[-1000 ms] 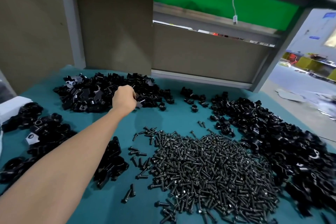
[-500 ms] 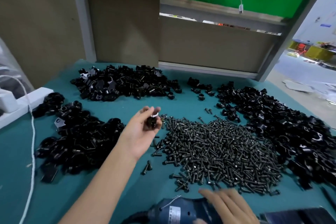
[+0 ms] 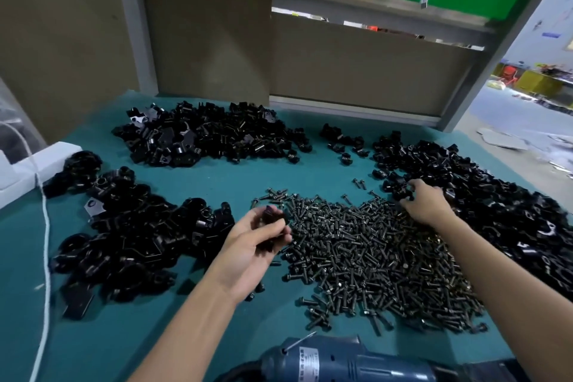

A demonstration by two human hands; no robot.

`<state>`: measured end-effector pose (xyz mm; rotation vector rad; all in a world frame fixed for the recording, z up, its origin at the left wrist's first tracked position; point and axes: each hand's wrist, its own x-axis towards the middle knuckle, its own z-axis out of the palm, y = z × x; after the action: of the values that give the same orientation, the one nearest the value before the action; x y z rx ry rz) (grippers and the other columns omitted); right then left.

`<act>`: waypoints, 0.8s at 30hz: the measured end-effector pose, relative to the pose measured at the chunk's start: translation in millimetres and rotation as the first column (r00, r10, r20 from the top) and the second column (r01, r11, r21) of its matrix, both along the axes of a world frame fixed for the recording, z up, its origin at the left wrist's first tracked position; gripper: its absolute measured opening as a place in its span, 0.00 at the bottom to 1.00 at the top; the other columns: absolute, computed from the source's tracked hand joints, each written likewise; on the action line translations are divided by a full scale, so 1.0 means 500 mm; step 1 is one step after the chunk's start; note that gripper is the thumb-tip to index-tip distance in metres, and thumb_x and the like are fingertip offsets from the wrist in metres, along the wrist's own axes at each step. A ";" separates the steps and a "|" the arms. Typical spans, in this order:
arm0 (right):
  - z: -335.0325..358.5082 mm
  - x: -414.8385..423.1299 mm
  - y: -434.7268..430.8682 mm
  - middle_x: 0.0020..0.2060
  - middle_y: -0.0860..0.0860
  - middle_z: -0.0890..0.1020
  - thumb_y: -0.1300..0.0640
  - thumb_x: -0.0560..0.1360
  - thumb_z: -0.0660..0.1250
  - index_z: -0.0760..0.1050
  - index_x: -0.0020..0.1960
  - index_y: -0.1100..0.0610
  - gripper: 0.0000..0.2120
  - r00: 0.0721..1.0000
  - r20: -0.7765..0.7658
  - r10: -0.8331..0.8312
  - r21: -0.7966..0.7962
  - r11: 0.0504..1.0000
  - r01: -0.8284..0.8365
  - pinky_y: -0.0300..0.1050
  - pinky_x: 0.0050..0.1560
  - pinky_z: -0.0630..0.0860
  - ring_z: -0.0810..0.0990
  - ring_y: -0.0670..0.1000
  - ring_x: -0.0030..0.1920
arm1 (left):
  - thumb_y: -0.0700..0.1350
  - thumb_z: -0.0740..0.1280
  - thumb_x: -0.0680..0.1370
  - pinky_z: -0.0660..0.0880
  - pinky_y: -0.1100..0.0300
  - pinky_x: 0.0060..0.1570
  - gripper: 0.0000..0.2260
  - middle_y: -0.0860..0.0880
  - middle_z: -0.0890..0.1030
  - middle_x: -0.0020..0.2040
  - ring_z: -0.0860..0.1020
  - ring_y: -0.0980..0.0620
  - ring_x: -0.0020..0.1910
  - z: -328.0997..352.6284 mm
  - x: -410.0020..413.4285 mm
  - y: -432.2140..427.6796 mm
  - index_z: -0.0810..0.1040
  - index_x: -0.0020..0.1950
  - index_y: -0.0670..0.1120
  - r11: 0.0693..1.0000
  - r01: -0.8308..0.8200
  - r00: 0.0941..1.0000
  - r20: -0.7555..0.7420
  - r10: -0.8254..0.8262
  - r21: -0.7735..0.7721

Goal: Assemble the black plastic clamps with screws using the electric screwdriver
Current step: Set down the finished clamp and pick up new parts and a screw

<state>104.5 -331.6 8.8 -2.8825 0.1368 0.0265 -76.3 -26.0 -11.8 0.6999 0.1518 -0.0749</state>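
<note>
- Left hand (image 3: pixel 248 245), palm up, pinches a black plastic clamp piece (image 3: pixel 273 222) just left of the heap of dark metal screws (image 3: pixel 372 257).
- Right hand (image 3: pixel 424 205), across that heap, curls its fingers on a second clamp piece (image 3: pixel 403 194) at the right-hand clamp pile (image 3: pixel 496 205).
- Blue electric screwdriver (image 3: pixel 347 361) lies nearest, between the forearms, long axis left-right.

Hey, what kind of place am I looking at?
Most likely a factory assembly bench: loose heaps of black plastic clamps and screws on a teal table, with an electric screwdriver at the near edge.
</note>
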 end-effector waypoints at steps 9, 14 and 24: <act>-0.018 0.056 -0.013 0.60 0.62 0.79 0.54 0.76 0.71 0.74 0.67 0.61 0.22 0.999 0.032 -0.011 -0.034 0.999 0.012 0.51 0.54 0.75 0.77 0.62 0.59 | 0.34 0.72 0.67 0.81 0.61 0.42 0.12 0.44 0.84 0.47 0.84 0.47 0.43 -0.002 -0.002 -0.003 0.79 0.50 0.39 0.998 -0.007 0.996 0.084 0.002 0.062; -0.007 0.069 -0.007 0.57 0.62 0.81 0.55 0.78 0.68 0.72 0.68 0.64 0.22 1.000 -0.007 -0.012 0.007 1.000 0.012 0.46 0.48 0.72 0.79 0.61 0.56 | 0.36 0.72 0.68 0.81 0.55 0.55 0.13 0.44 0.84 0.49 0.84 0.44 0.49 -0.005 0.001 0.001 0.79 0.52 0.40 1.000 -0.005 0.995 0.096 0.003 0.021; 0.003 0.082 -0.004 0.57 0.60 0.81 0.67 0.74 0.62 0.77 0.64 0.61 0.19 0.992 0.126 -0.026 -0.110 0.993 0.040 0.56 0.53 0.77 0.71 0.63 0.63 | 0.36 0.71 0.69 0.81 0.56 0.53 0.16 0.44 0.84 0.50 0.84 0.44 0.48 -0.006 0.001 -0.003 0.76 0.56 0.37 0.999 0.021 0.995 0.093 -0.024 0.035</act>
<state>145.4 -333.3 10.4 -2.9834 0.1677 -0.1719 -75.9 -27.7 -14.6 0.7375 0.0554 -0.0608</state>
